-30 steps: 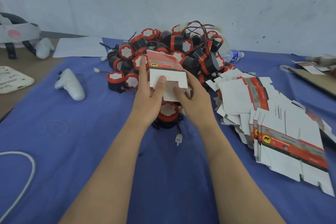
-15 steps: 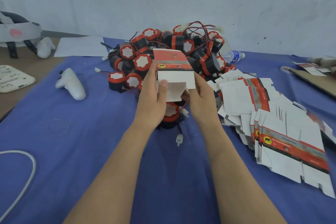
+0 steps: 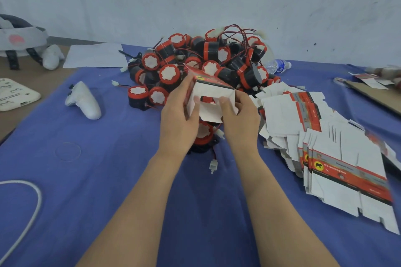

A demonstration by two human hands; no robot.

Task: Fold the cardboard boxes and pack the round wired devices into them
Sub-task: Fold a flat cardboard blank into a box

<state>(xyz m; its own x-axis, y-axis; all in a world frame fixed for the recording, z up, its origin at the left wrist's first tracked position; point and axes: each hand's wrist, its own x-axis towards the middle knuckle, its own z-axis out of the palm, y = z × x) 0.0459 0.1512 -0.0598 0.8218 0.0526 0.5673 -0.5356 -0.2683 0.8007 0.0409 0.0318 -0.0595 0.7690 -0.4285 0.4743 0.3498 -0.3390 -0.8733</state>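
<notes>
- While one red-and-white cardboard box is only half formed, its end flaps not yet closed, the heap of round red-and-black wired devices and the flat white-and-red box blanks suggest nearly everything remains.
- The box is held up between both hands. The left hand curls round its left side, and the right hand pinches the right flap, both thumbs on white card.

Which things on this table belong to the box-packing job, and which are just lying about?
Job: half-folded box, held by left hand and right hand; pile of round wired devices; flat unfolded boxes.
Lying about: white controller; water bottle; sheet of paper; white cable; headset.
</notes>
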